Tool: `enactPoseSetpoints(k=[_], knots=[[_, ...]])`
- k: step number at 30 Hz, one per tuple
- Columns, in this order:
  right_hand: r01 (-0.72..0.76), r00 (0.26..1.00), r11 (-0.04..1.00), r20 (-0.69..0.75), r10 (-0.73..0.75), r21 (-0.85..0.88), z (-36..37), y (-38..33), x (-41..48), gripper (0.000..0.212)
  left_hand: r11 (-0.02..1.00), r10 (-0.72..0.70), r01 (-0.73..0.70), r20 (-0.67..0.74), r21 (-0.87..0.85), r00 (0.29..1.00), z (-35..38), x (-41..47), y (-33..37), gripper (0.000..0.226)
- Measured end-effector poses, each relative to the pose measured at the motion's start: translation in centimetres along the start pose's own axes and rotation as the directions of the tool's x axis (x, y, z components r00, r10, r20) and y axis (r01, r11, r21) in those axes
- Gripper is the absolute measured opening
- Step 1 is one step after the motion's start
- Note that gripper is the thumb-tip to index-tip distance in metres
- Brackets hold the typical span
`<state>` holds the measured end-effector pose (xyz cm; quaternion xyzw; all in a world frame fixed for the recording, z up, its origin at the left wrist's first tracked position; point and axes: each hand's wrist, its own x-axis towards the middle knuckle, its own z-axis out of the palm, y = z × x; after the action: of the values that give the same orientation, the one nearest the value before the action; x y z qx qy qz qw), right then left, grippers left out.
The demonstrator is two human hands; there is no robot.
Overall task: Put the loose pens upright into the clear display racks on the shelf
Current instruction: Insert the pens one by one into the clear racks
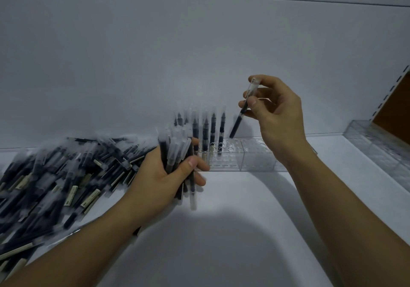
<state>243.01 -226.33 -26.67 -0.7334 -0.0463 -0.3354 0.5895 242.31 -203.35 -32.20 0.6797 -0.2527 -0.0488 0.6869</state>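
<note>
Pinching a single dark-barrelled pen with a clear plastic cap (240, 118), the right hand (273, 111) holds it tilted, lower end just above the clear plastic display rack of round holes (224, 157) between the two hands. The left hand (164, 175) grips a bundle of the same dark pens (177, 151), in front of the upright pens (213, 129) standing in that rack. Left of the left hand, a heap of loose dark pens (55, 175) lies on the white shelf (221, 220).

Head view; down onto shelf (221, 220)
</note>
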Motion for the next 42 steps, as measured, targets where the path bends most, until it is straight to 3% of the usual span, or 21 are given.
enactPoseSetpoints(k=[12, 25, 29, 32, 34, 37, 42], knots=[[0.029, 0.995, 0.979, 0.101, -0.008, -0.203, 0.6, 2.0, -0.4, 0.034, 0.947, -0.146, 0.12, -0.066, -0.297, 0.987, -0.5, -0.3, 0.8, 0.03], [0.039, 0.989, 0.94, 0.145, 0.012, -0.339, 0.7, 2.6, -0.6, 0.033, 0.931, -0.21, 0.163, -0.113, -0.327, 0.971, -0.8, -0.1, 0.7, 0.026], [0.089, 0.991, 0.904, 0.127, -0.039, -0.418, 0.6, 2.6, -0.7, 0.038, 0.939, -0.204, 0.161, -0.113, -0.304, 0.972, -0.9, -0.1, 0.8, 0.02], [0.205, 0.977, 0.829, 0.053, -0.207, -0.52, 0.9, 1.7, -1.1, 0.031, 0.943, -0.195, 0.159, -0.099, -0.291, 0.976, -0.8, -0.2, 0.9, 0.021], [0.265, 0.957, 0.839, 0.023, -0.289, -0.474, 1.4, 0.7, -1.5, 0.015, 0.949, -0.184, 0.151, -0.094, -0.278, 0.978, -0.7, -0.3, 1.0, 0.024], [0.192, 0.977, 0.953, 0.138, -0.162, -0.235, 2.5, -0.6, -2.3, 0.002, 0.961, -0.163, 0.137, -0.089, -0.241, 0.983, -0.7, -0.2, 0.9, 0.021], [-0.019, 0.914, 1.0, 0.406, 0.013, 0.012, 3.6, -0.9, -3.4, 0.02, 0.977, -0.129, 0.113, -0.076, -0.181, 0.989, -0.9, -0.3, 1.0, 0.022]])
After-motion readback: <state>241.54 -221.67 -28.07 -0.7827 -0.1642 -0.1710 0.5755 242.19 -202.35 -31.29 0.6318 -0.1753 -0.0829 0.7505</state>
